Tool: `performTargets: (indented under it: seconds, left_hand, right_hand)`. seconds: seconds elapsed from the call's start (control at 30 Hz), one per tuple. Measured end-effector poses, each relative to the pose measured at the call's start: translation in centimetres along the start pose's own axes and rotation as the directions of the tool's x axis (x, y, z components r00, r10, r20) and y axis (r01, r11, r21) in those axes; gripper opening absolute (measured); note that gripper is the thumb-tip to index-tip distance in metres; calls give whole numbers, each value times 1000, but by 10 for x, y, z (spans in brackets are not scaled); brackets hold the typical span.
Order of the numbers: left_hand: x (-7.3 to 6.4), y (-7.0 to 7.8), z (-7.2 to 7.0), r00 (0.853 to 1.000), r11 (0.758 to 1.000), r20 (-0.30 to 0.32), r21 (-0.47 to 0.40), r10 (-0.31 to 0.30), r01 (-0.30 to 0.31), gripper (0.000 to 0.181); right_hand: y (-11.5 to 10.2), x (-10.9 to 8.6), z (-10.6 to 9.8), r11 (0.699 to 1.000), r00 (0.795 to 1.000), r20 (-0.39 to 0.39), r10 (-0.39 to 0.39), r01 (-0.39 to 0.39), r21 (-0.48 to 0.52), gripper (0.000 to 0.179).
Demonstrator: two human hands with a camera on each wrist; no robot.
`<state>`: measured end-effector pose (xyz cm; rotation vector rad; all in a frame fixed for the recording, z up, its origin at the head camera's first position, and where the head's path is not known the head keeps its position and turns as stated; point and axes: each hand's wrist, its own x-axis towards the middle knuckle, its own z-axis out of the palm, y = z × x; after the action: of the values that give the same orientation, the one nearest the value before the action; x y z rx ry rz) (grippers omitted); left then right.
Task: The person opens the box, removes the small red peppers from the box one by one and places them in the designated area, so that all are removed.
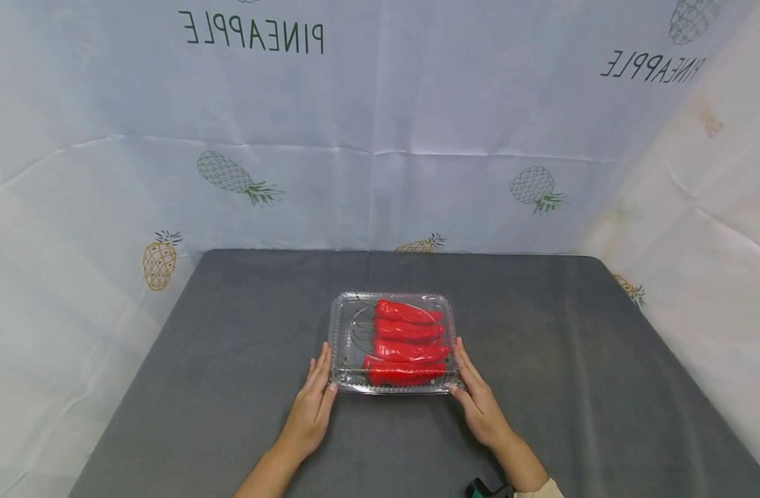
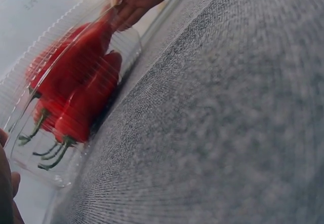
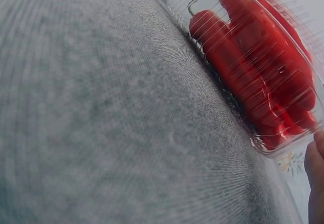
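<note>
A clear plastic clamshell box (image 1: 348, 379), its lid down, stands on the grey table. Inside lie several long red peppers (image 1: 407, 349) side by side, their green stems (image 2: 55, 155) toward the box's left end. My left hand (image 1: 309, 409) holds the left side at the near corner, fingers along the wall and thumb at the front. On the opposite side my right hand (image 1: 482, 408) grips the near right corner in the same way. Ridged walls of the box show in both wrist views, with the peppers behind them.
The grey cloth-covered table (image 1: 541, 332) extends around the box. White curtains with pineapple prints (image 1: 224, 171) hang behind it and along both sides. A small black and green object (image 1: 488, 488) shows by the right wrist at the bottom edge.
</note>
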<state>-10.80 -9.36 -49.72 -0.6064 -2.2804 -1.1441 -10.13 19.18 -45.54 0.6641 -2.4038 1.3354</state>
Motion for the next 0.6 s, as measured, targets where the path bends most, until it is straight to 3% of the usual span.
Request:
performTargets:
  seconds: [0.17, 0.33, 0.6]
  left_hand:
    - [0, 2, 0, 1000, 1000, 7, -3, -17, 17, 58]
    - [1, 3, 0, 1000, 1000, 1, 13, -15, 15, 57]
    - [1, 5, 0, 1000, 999, -18, 40, 2, -1, 56]
  right_hand:
    - [0, 0, -1, 1000, 1000, -7, -29, 29, -10, 56]
    - [0, -1, -3, 1000, 1000, 14, -4, 4, -29, 54]
    - [1, 0, 1, 998, 997, -55, -55, 52, -47, 55]
